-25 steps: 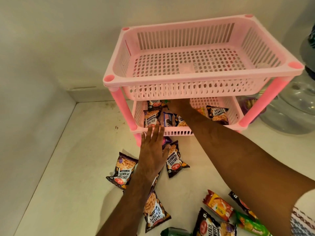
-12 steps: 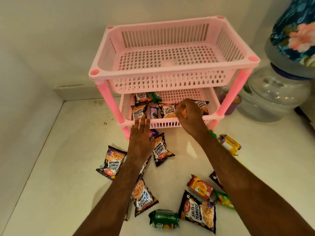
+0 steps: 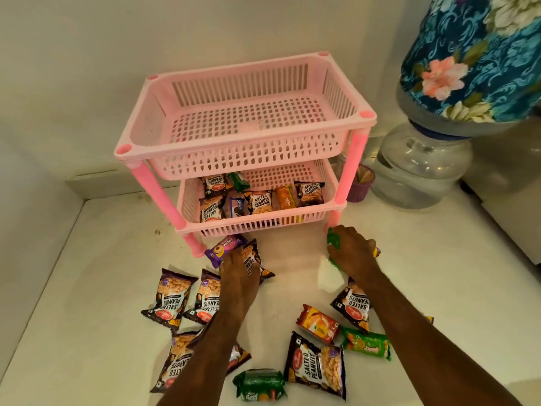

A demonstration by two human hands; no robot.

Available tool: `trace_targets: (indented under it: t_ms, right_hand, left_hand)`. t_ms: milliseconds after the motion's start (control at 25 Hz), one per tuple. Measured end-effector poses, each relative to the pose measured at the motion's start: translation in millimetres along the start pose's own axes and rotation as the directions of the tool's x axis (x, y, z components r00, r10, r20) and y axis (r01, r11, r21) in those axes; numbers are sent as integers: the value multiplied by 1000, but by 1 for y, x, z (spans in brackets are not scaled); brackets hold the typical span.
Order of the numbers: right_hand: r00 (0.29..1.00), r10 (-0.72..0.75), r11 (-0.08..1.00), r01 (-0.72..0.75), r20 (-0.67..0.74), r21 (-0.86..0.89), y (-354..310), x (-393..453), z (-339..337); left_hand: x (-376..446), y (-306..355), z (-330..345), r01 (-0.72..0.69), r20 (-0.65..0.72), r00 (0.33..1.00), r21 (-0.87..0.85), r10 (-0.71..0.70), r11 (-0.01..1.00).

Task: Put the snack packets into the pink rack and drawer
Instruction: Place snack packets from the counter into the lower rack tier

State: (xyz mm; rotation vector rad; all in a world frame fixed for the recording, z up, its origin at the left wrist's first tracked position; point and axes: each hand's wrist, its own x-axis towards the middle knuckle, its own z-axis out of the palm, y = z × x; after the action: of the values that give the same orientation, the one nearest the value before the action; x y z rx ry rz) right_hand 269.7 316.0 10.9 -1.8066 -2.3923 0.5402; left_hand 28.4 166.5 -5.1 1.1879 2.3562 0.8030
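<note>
The pink rack [image 3: 234, 148] stands against the wall with two basket shelves. Its top shelf holds nothing; the lower shelf [image 3: 263, 222] holds several snack packets, among them a salted peanuts packet [image 3: 260, 202]. More packets lie scattered on the white floor in front. My left hand [image 3: 238, 266] rests on a salted peanuts packet [image 3: 252, 259] beside a purple biscuit packet [image 3: 224, 249]. My right hand [image 3: 349, 252] is closed on a green packet [image 3: 333, 240] near the rack's right front leg, with a yellow packet partly hidden under it.
A water dispenser jar [image 3: 421, 168] with a floral-covered bottle [image 3: 474, 57] stands right of the rack, a small purple cup [image 3: 363, 183] beside it. Walls close in at the left and back. Loose packets [image 3: 314, 364] cover the near floor.
My right hand left the lower shelf and came down to the floor at the right, closing on a green packet. My left hand dropped from the shelf edge onto a peanuts packet.
</note>
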Motion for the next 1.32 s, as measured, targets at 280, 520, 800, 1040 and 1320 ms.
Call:
trace_targets:
  t_ms: [280,520,800,1040,1320]
  right_hand:
    - [995,-32,988,46,94,-147,-6,-5,23]
    - [988,-80,993,67,133,102,-10,-11,29]
    - [970,-168,951,113,176,289,-9,-17,33]
    - [954,-299,746,238,-7,621,-38,-24,3]
    - [954,-238,599,294,-185,745,-76,5,-34]
  left_hand:
    - [-1,6,22,29,121,992,78,-39,997]
    - [-22,11,31,-27,125,992,30,24,999]
    - [-30,13,28,-35,109,993,-118,48,992]
    - [-40,19,9,-274,-10,960,-254,280,928]
    - [2,68,-34,-370,-215,923,-269,319,889]
